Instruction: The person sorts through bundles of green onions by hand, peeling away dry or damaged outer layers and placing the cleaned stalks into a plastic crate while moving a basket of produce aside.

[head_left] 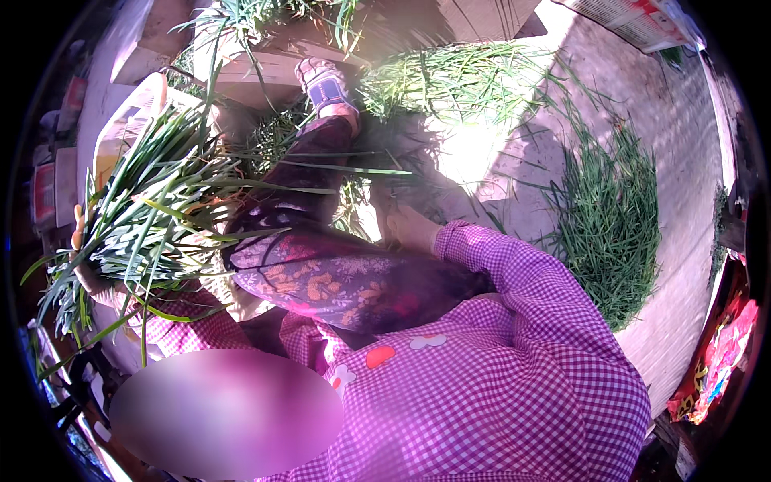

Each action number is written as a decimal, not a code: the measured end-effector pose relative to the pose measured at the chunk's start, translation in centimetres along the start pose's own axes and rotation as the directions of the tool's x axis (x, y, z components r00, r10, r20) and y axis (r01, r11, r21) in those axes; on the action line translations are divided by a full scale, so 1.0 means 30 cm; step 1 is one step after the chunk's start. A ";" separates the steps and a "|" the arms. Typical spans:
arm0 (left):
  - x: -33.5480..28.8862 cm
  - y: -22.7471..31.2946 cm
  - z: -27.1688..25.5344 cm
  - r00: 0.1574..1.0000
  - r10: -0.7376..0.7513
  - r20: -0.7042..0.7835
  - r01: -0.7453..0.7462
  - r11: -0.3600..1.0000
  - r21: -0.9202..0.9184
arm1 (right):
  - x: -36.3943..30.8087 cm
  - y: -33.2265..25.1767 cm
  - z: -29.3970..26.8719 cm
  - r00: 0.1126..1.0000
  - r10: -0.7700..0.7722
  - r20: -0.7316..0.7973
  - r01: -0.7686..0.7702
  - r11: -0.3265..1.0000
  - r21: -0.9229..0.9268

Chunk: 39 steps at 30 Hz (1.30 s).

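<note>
On the left, my left hand (pixel 90 277) curls round a large bunch of long, flat green leaves, like garlic chives (pixel 157 205). The bunch rests beside my bent leg (pixel 321 269) in dark flowered trousers, its leaf tips fanned toward me and to the left. My right hand (pixel 408 228) reaches low past my knee, beside loose chive pieces (pixel 353 205) on the floor. Shadow blurs its fingers, so I cannot make out whether it grips anything. Checked pink sleeves cover both arms.
Loose green leaves (pixel 458 80) lie spread on the floor ahead, near my sandal (pixel 325 88). To the right is a bigger heap of chives (pixel 610 217). Cardboard (pixel 466 20) and more greens (pixel 265 16) stand at the back. A red packet (pixel 719 353) lies far right.
</note>
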<state>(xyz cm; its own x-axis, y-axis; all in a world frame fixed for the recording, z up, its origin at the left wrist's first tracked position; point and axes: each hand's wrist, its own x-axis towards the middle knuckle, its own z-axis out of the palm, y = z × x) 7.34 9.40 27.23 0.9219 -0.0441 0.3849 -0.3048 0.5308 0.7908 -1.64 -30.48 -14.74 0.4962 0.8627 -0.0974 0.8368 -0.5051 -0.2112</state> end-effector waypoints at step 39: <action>-0.387 -0.028 0.062 0.938 0.019 -0.346 -0.155 0.915 -0.372 | 0.525 -0.339 -1.393 0.887 -0.261 -0.381 0.459 0.600 0.655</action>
<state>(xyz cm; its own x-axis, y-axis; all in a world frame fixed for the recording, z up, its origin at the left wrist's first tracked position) -3.54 7.87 22.99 0.9419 0.2611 0.2113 -0.3331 0.8074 0.4870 7.34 -12.73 26.52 0.3098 0.8880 0.3397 0.5783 0.1076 -0.8087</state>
